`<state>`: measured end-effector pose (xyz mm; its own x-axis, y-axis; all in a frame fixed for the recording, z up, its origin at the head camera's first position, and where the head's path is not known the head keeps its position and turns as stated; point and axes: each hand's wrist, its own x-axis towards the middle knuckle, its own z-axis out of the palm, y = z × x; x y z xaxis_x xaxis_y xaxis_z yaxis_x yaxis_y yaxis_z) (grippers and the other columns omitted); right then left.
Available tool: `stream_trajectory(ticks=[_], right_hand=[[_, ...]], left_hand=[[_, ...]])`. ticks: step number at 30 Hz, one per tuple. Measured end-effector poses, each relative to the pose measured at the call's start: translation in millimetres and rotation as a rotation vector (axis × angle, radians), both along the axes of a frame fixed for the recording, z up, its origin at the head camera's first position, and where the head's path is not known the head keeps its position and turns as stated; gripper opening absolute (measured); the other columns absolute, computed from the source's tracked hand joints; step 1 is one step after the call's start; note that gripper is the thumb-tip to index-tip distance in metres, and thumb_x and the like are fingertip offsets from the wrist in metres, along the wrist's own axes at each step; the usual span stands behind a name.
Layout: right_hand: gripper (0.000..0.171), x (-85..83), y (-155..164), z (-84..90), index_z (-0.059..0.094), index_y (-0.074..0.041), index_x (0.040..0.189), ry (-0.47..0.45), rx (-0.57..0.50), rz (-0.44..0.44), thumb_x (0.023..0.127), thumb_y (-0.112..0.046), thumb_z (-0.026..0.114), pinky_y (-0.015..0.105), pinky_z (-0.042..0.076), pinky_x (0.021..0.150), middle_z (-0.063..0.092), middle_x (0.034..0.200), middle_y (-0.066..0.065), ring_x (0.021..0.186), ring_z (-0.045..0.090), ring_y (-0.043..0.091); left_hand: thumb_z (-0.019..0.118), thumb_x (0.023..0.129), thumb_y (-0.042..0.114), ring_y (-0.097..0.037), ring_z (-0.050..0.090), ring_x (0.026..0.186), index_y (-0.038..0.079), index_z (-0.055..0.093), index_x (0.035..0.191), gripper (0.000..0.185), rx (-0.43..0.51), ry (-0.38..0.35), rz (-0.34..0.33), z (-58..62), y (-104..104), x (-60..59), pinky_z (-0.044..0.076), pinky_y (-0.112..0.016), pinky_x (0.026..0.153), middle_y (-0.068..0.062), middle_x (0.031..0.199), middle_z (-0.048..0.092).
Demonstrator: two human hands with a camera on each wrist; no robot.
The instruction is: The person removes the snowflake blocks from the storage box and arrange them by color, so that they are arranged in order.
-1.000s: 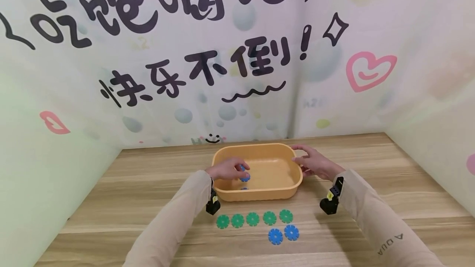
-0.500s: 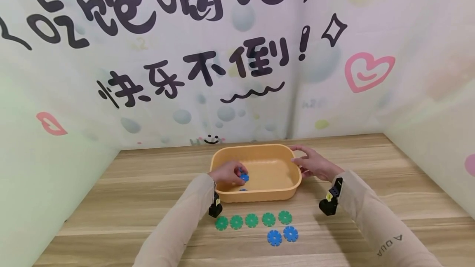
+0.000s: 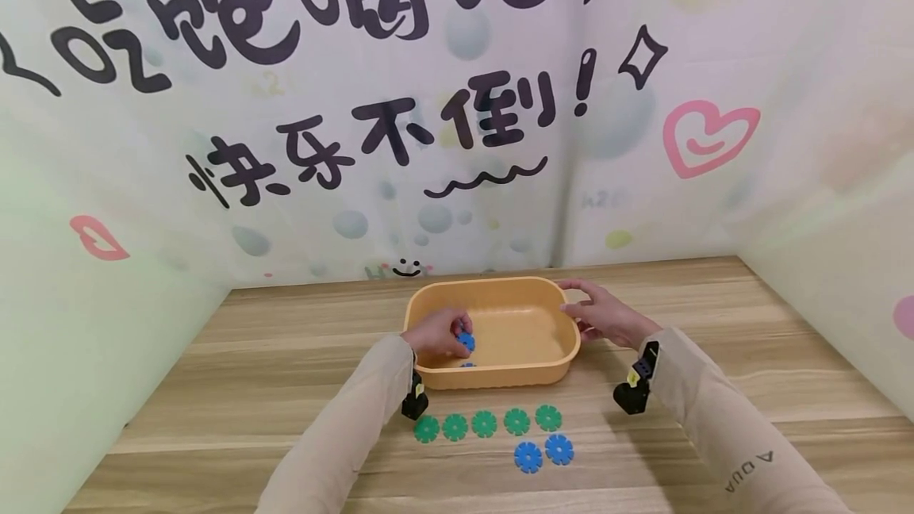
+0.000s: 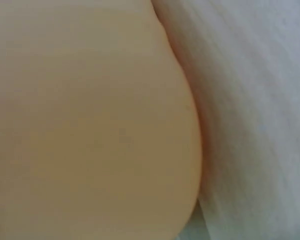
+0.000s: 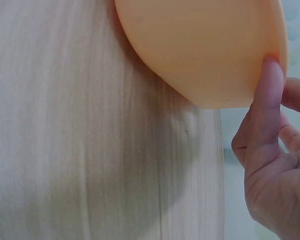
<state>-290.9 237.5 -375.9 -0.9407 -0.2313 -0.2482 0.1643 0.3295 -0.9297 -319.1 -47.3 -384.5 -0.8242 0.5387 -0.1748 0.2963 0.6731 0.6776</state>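
Blue disc (image 3: 466,341) in left hand (image 3: 435,333); tub wall (image 3: 500,373) fronts green discs (image 3: 484,423).

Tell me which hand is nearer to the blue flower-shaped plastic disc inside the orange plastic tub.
Left. The left hand pinches the blue flower-shaped plastic disc inside the orange plastic tub. The right hand rests against the tub's right rim, apart from the disc.

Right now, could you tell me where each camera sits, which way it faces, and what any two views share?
Head: worn on the head, looking forward and down at the table; both sleeves, left hand in the tub, right hand at its rim.
Left wrist: pressed close to the tub's orange wall; no hand visible.
Right wrist: faces the tub's outer wall over the tabletop; the right hand's thumb touches it.
All three share the tub.
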Motion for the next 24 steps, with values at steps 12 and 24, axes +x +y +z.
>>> stream_trajectory(ticks=[12,24], right_hand=[[0.048,-2.5,0.3,-3.3,0.026,-0.010,0.135,0.001,0.012,-0.005,0.092,-0.014,0.048,0.023,0.044,0.049,0.054,0.083,0.012,0.057,0.050,0.013],[0.048,-2.0,0.4,-2.7,0.026,-0.010,0.135,-0.003,0.017,-0.011,0.092,-0.014,0.047,0.023,0.044,0.050,0.054,0.082,0.012,0.057,0.050,0.014]], left_hand=[[0.065,0.075,-0.007,-0.013,0.047,0.066,0.001,0.060,0.082,0.011,0.050,0.053,-0.062,5.3,-0.3,3.0,0.043,-0.021,0.056,-0.004,0.073,0.051],[0.065,0.077,0.000,-0.014,0.052,0.071,0.002,0.064,0.084,0.007,0.131,0.140,-0.121,19.0,-0.7,16.4,0.044,-0.022,0.062,-0.001,0.077,0.058]])
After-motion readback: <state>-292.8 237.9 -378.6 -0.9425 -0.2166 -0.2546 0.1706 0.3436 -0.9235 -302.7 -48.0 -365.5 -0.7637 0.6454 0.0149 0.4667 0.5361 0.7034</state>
